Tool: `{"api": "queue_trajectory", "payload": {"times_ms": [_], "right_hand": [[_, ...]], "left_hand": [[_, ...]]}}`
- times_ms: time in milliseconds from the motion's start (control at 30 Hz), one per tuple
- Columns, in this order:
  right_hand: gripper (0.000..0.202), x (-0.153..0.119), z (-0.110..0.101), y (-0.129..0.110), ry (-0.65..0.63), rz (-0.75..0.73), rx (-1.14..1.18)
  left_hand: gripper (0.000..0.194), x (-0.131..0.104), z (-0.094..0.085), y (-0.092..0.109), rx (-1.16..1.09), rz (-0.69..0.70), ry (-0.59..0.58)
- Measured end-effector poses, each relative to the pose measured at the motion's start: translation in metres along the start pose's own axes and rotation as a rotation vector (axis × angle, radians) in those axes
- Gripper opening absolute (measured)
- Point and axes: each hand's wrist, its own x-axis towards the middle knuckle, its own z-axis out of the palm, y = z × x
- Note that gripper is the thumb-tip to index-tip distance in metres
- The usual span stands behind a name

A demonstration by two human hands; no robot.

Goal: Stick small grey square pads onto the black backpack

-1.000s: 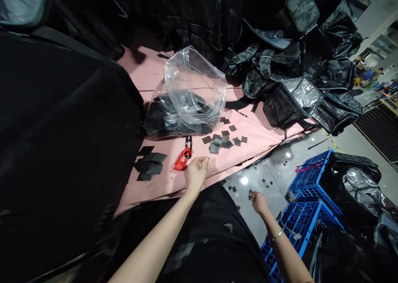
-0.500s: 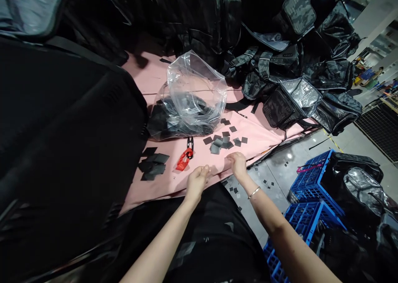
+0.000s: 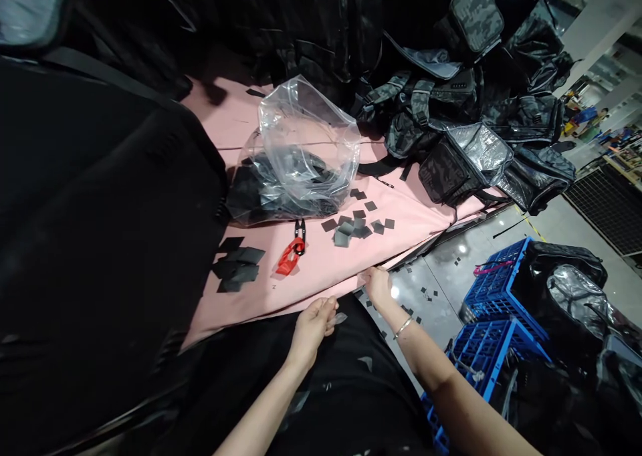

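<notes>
My left hand [image 3: 314,322] is closed in a pinch on a small clear plastic piece [image 3: 340,318] at the front edge of the pink cloth [image 3: 321,269]. To its right, my right hand [image 3: 376,285] has its fingers pressed together at the cloth's edge, with something thin and pale at the fingertips that I cannot make out. Black snips with a red ribbon [image 3: 289,257] lie on the cloth beyond my left hand. Dark square pieces are in two groups, one at the left [image 3: 238,269] and one further back [image 3: 358,223]. A clear plastic bag [image 3: 305,155] with dark items inside stands behind them.
A large black bag [image 3: 110,229] fills the left side. Camouflage backpacks [image 3: 446,168] are piled at the back right. Blue crates [image 3: 496,282] with black bags stand on the grey floor at the right. Small dark squares are scattered on the floor.
Both hands have moved down toward me, to the cloth's front edge. A clear piece now shows at my left fingertips. The whole view has shifted slightly.
</notes>
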Motion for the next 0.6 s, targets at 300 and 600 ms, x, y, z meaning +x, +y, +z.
{"api": "queue_trajectory", "payload": {"times_ms": [300,600], "right_hand": [[0.015,-0.071,-0.011,-0.006,-0.231,0.282,0.975],[0.008,-0.118,-0.038,-0.017,-0.235,0.591,1.655]], "left_hand": [[0.026,-0.024,0.031,0.001,0.781,0.698,-0.175],[0.027,-0.035,0.053,-0.015,1.207,1.374,-0.260]]}}
